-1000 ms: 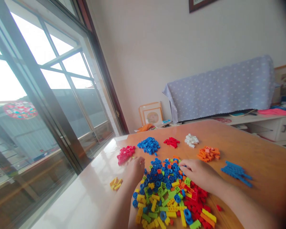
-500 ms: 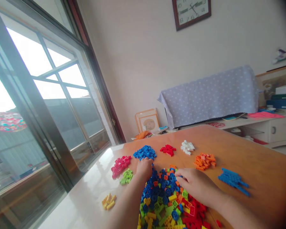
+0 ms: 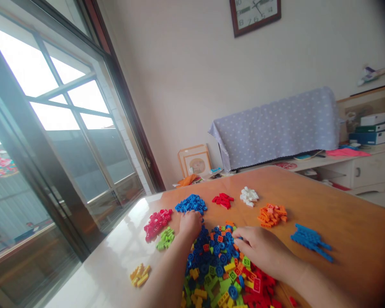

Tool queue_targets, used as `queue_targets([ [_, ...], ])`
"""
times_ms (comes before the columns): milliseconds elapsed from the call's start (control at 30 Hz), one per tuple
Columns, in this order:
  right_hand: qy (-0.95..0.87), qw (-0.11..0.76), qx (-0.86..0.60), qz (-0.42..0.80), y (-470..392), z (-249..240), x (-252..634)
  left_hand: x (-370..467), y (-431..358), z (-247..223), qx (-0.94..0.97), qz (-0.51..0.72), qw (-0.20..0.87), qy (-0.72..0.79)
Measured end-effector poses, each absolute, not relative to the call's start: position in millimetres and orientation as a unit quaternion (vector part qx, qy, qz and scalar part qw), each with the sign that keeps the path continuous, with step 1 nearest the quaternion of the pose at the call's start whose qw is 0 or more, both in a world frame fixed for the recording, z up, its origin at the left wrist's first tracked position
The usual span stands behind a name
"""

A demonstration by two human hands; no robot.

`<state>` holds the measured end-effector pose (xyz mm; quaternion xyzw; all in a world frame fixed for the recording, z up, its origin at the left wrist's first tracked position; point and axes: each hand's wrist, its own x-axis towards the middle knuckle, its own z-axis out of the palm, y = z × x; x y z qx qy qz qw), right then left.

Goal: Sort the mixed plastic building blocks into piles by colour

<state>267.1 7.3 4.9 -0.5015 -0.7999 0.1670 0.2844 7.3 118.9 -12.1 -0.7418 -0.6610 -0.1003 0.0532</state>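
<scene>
A large heap of mixed toy bricks (image 3: 216, 273), blue, green, yellow, orange and red, lies at the near middle of the table. My left hand (image 3: 190, 223) is closed at the near edge of the blue brick pile (image 3: 192, 203), its fingers curled down; whatever they hold is hidden. At the heap's right upper edge is my right hand (image 3: 255, 241), thumb and fingers pinched together over the bricks, with the fingertips too small to show what is between them. A pink pile (image 3: 158, 224) and a green pile (image 3: 165, 238) sit left of my left hand.
Around the heap on the table (image 3: 349, 214) are piles of yellow (image 3: 140, 274), red (image 3: 223, 200), white (image 3: 249, 196) and orange (image 3: 272, 214) bricks, and long blue pieces (image 3: 311, 241). Beyond stand a cloth-covered object (image 3: 276, 130) and a white cabinet (image 3: 368, 173). A window is at left.
The view has turned slightly, so everything sits a little further left. Both hands stay at nearly the same spots over the table.
</scene>
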Motion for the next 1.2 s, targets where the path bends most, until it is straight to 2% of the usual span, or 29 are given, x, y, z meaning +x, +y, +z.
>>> queue_targets([
  [200, -0.799, 0.286, -0.503, 0.165, 8.0, 6.6, 266.8, 9.1, 127.5, -16.8, -0.723, -0.139, 0.033, -0.676],
  [500, -0.799, 0.284, -0.503, 0.166, 5.0, 9.6, 266.9, 13.7, 140.6, -23.8, -0.718, -0.191, -0.084, -0.663],
  [833, -0.798, 0.286, -0.504, 0.169, 5.7, 10.7, 269.0, 8.2, 138.8, -22.0, -0.661, -0.3, -0.143, -0.673],
  [1033, -0.804, 0.282, -0.497, 0.164, 4.0, 10.4, 268.6, 2.9, 111.6, -1.7, -0.632, -0.361, -0.171, -0.664],
  [1200, -0.803, 0.275, -0.501, 0.169, 6.2, 6.0, 270.1, -2.1, 59.2, 14.8, -0.661, -0.342, -0.233, -0.626],
])
